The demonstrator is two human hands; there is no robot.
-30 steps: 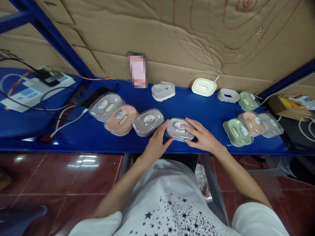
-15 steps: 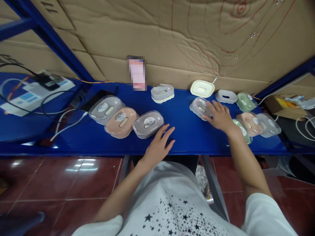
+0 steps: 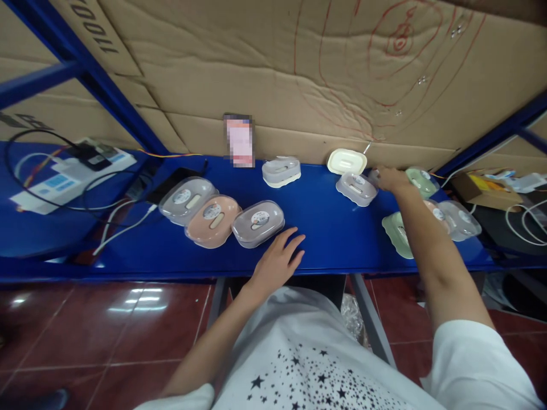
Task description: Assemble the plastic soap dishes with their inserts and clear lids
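My left hand (image 3: pixel 277 257) lies palm down at the front of the blue table, fingers spread. It holds nothing and is beside a lidded grey soap box (image 3: pixel 258 224). To that box's left lie a pink soap box (image 3: pixel 213 221) and another grey soap box (image 3: pixel 188 199), both under clear lids. My right hand (image 3: pixel 390 179) reaches toward the back right, its fingers curled over a small grey soap dish that it almost wholly hides. Just left of it are a grey soap box with a clear lid (image 3: pixel 356 188) and a cream dish (image 3: pixel 345 162).
A grey dish on a cream base (image 3: pixel 281 172) stands at the back. Green (image 3: pixel 421 181) and grey (image 3: pixel 460 221) boxes lie right, with a green box (image 3: pixel 396 233) under my forearm. A phone (image 3: pixel 240 141) leans on the cardboard wall; cables and a power strip (image 3: pixel 72 182) are left.
My right hand has moved from the lidded grey box to the small grey dish behind it. The lidded box stands slightly further right, the front green box further left. My left hand stays put.
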